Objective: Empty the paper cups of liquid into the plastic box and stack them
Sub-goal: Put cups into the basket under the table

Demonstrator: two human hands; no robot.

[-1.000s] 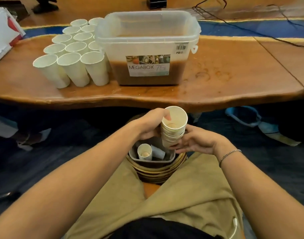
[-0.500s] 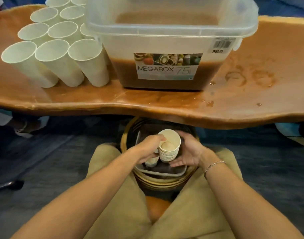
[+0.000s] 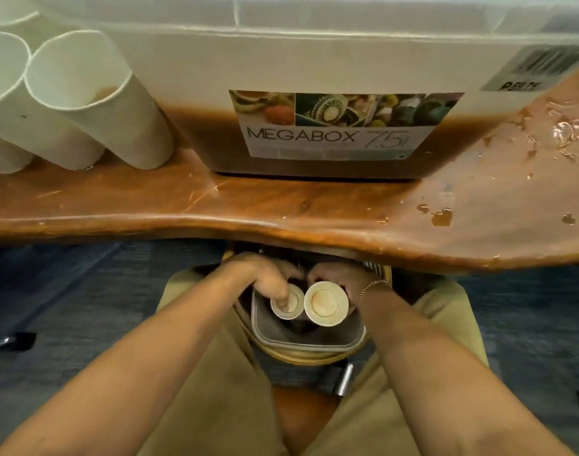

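- At the bottom of the frame I see khaki shorts (image 3: 215, 390), with both forearms reaching down between the knees.
- Just past them, at lower centre, a woven basket (image 3: 309, 358) holds a grey tray (image 3: 301, 343).
- In the tray a single cup (image 3: 294, 302) stands upright. My view shows the left hand (image 3: 265, 278) pinching its rim, one finger dipped inside.
- Touching it on the right is the stack of cups (image 3: 326, 303), whose top cup has a pale brown film at its bottom. The right hand (image 3: 337, 274) is curled round the stack's far side, gripping it.
- Across the middle runs the wooden table (image 3: 281, 205), with brown drops (image 3: 441, 217) at the right.
- Beyond, the plastic box (image 3: 314, 67) holds brown liquid (image 3: 199, 139) low down.
- At upper left, paper cups (image 3: 94, 103) stand beside the box. The nearest has brown liquid inside.
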